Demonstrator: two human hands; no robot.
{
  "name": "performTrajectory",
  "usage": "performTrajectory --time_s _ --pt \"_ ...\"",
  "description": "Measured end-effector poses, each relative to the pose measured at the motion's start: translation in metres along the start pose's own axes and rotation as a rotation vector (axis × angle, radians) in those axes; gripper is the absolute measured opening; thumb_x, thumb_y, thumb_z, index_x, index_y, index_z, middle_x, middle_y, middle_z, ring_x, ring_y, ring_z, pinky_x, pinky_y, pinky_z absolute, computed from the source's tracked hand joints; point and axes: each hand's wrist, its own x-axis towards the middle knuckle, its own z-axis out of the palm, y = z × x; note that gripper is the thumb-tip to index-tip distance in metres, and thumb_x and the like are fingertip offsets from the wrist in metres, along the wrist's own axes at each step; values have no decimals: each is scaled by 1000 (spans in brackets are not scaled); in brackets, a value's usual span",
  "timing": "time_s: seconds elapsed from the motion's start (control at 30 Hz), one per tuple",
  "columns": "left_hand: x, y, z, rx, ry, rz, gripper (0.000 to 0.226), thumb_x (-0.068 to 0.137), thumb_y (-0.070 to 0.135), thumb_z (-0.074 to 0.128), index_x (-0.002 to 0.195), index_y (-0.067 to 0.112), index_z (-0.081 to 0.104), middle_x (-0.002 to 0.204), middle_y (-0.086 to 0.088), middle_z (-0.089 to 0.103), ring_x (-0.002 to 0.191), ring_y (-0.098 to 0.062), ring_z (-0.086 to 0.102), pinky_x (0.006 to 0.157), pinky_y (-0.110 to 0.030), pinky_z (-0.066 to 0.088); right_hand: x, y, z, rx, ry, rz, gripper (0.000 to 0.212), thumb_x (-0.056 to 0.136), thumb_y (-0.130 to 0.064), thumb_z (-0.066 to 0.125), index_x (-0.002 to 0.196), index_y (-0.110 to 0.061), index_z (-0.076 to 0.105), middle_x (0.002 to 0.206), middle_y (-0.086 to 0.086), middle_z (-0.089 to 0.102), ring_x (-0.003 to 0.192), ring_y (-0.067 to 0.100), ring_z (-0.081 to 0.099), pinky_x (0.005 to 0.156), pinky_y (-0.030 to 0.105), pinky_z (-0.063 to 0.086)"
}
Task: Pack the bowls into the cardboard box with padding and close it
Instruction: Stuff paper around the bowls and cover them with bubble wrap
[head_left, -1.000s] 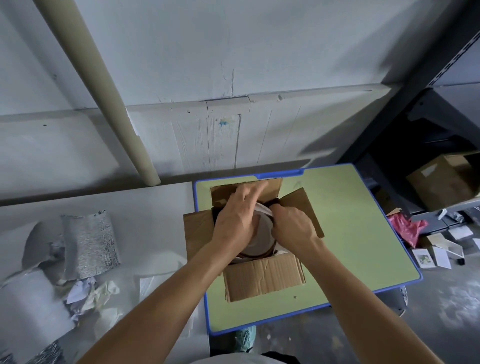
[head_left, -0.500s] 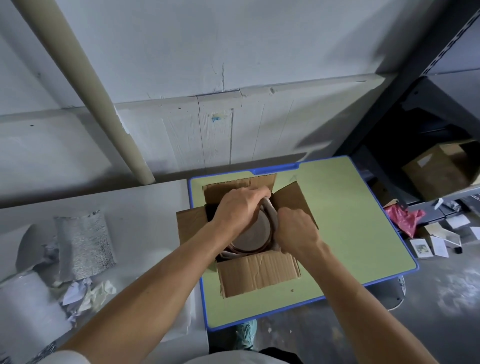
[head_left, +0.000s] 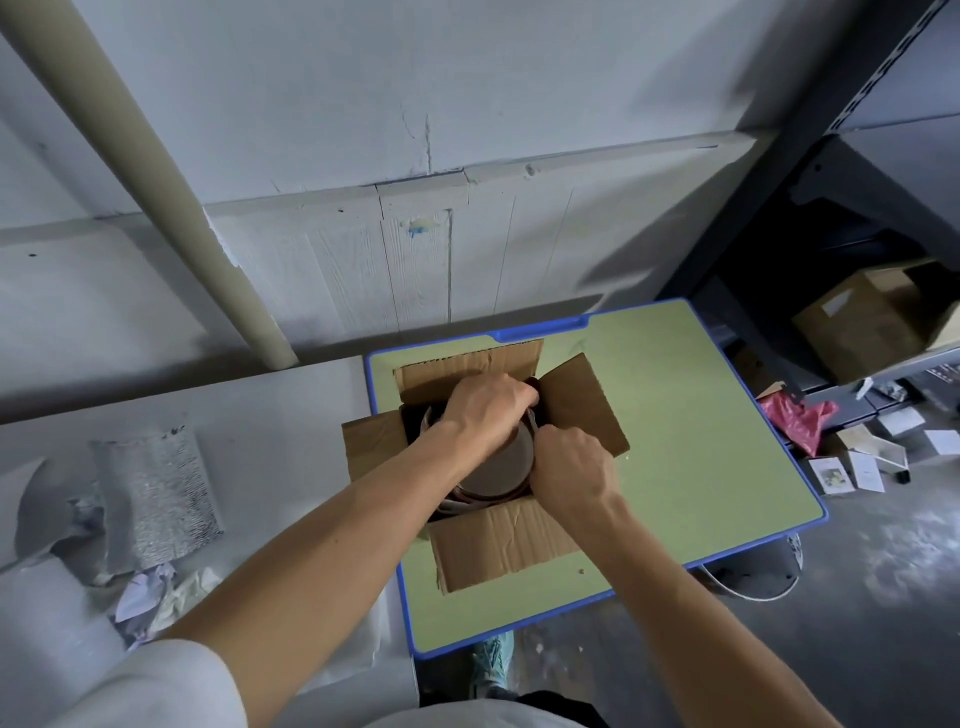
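Observation:
An open cardboard box (head_left: 511, 540) stands on a green table with a blue edge (head_left: 701, 457), its four flaps spread outward. Inside lies a brownish bowl (head_left: 501, 470), bottom up, with other bowl rims showing under it near the front. My left hand (head_left: 485, 410) reaches into the far side of the box with fingers curled over the bowl's far rim. My right hand (head_left: 571, 470) grips the bowl's right rim, fingers tucked down between bowl and box wall. White padding is barely visible at the box's front left.
A silver foil padding sheet (head_left: 156, 493) and crumpled paper (head_left: 156, 597) lie on the white table at the left. A beige pipe (head_left: 156, 182) slants down the wall. Shelving with another cardboard box (head_left: 872, 322) stands at the right, papers and a pink bag (head_left: 797, 421) on the floor.
My left hand's fingers went from stretched over the bowl to curled round its far rim, deeper in the box. The bowl has sunk lower. The camera shifted slightly.

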Motion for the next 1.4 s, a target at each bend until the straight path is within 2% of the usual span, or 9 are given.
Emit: performTrajectory --time_s 0.1,0.17,0.43,0.6,0.8,1.0,1.13,1.27,1.4 --pt "-5 -1 3 -52 94 43 39 92 1 52 123 22 62 101 -2 67 92 -27 64 64 -33 38 1 2 5 28 -28 -3 15 91 -10 52 104 -10 61 104 8 67 97 27 66 68 32 45" --pt "-5 -8 4 -63 121 51 38 93 4 52 122 24 64 105 0 69 94 -27 64 66 -34 44 -2 6 5 -3 28 -5 13 91 -10 52 102 -11 60 101 8 67 96 27 66 66 31 43" --pt "1 -1 9 -21 32 6 33 93 11 54 123 22 64 107 -7 71 97 -28 67 72 -34 49 -7 7 9 6 36 -33 11 88 -13 60 99 -14 59 101 5 68 97 25 65 70 32 45" --pt "2 -5 10 -59 112 21 34 92 7 51 117 25 67 106 -2 72 96 -28 67 71 -35 51 -12 16 12 89 95 -28 11 85 -21 64 89 -14 56 89 5 68 87 28 66 64 31 40" --pt "-6 -8 13 -125 117 5 36 96 9 53 123 28 67 115 -1 72 101 -26 67 83 -40 56 -10 17 23 165 131 -62 14 92 -20 48 91 -13 60 88 7 68 84 31 65 63 30 39" --pt "-19 -9 10 -219 238 28 38 95 10 55 130 25 62 122 4 68 107 -21 65 83 -41 54 -7 29 17 190 230 -111 19 95 -28 45 88 -14 57 83 8 67 79 34 62 60 32 36" --pt "-40 -8 9 -276 353 43 34 98 11 54 128 21 63 126 7 64 106 -16 64 83 -33 54 -8 36 10 178 260 -188 16 93 -28 47 89 -16 57 82 3 66 76 32 61 58 31 36" --pt "-67 -8 13 -273 391 -31 44 86 1 63 126 21 65 124 7 63 112 -14 56 87 -32 53 -9 39 7 210 319 -288 16 93 -27 48 82 -17 54 79 0 63 72 28 60 57 30 34" --pt "-94 -6 19 -172 427 -105 35 84 7 67 117 20 70 118 7 66 113 -16 52 89 -36 49 -4 35 10 256 317 -372 17 91 -21 51 100 -17 65 92 0 67 87 26 62 63 34 47"
